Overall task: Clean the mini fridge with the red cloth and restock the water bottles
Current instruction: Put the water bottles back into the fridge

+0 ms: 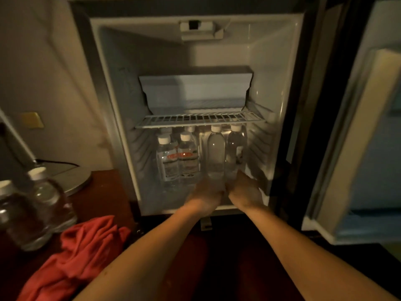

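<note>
The mini fridge (112,101) stands open in front of me. Under its wire shelf (199,120) stand several water bottles. Two labelled bottles (176,158) are at the left. My left hand (207,192) grips the base of a clear bottle (216,152). My right hand (245,190) grips the base of the bottle beside it (235,148). Both bottles are upright on the fridge floor. The red cloth (80,253) lies crumpled on the dark table at the lower left.
Two more water bottles (46,196) stand on the table at the left, near a round metal base (76,181). The fridge door (355,135) is swung open to the right. A white freezer box (195,90) sits above the wire shelf.
</note>
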### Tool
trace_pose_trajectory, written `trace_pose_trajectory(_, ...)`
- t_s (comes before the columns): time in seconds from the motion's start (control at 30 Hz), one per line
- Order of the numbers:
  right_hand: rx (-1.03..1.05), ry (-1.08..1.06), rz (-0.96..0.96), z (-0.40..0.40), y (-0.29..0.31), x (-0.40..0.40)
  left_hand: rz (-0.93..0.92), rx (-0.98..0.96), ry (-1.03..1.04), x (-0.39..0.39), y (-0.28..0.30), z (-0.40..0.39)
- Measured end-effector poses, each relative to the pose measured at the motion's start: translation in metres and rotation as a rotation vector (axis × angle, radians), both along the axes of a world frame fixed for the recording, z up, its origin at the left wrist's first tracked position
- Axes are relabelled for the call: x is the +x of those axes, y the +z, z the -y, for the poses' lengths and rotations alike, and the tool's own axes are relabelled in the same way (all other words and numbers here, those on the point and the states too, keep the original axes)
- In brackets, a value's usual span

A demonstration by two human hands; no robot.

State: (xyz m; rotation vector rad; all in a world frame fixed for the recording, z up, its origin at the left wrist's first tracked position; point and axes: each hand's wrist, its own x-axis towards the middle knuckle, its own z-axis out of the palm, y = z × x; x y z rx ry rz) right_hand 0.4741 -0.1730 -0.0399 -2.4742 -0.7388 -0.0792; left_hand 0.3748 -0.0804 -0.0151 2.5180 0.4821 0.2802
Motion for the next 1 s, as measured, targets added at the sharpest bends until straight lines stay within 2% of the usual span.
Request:
trace_pose_trajectory(0.1,-0.115,0.066,0.051,0.010,0.006,-0.036,-0.111,0.107,0.020,-0.042,-0.002,-0.002)
trace_pose_trajectory(0.17,-0.200,0.138,0.077,0.017,0.011,-0.067,-0.154,0.265,0.067,-0.070,-0.003,-0.003)
trace_pose_trajectory(0.27,-0.275,0.225,0.233,0.018,0.012,-0.106,-0.097,0.512,0.085,-0.111,-0.004,-0.005)
trace_pose_trajectory(0.37,-0.289,0.300,0.316,0.004,0.014,-0.141,-0.066,0.590,0.147,-0.152,-0.008,-0.019)
trace_pose_trajectory(0.57,-0.279,0.448,0.305,-0.043,0.020,-0.207,-0.130,0.558,0.317,-0.245,-0.012,-0.065)
trace_pose_trajectory(0.7,-0.199,0.559,0.280,-0.087,0.022,-0.249,-0.150,0.491,0.443,-0.304,-0.013,-0.100)
trace_pose_trajectory(0.87,-0.087,0.664,0.248,-0.146,0.027,-0.281,-0.089,0.414,0.613,-0.363,-0.016,-0.145)
trace_pose_trajectory(1.0,0.022,0.637,0.154,-0.187,0.032,-0.284,-0.036,0.303,0.728,-0.384,-0.017,-0.179)
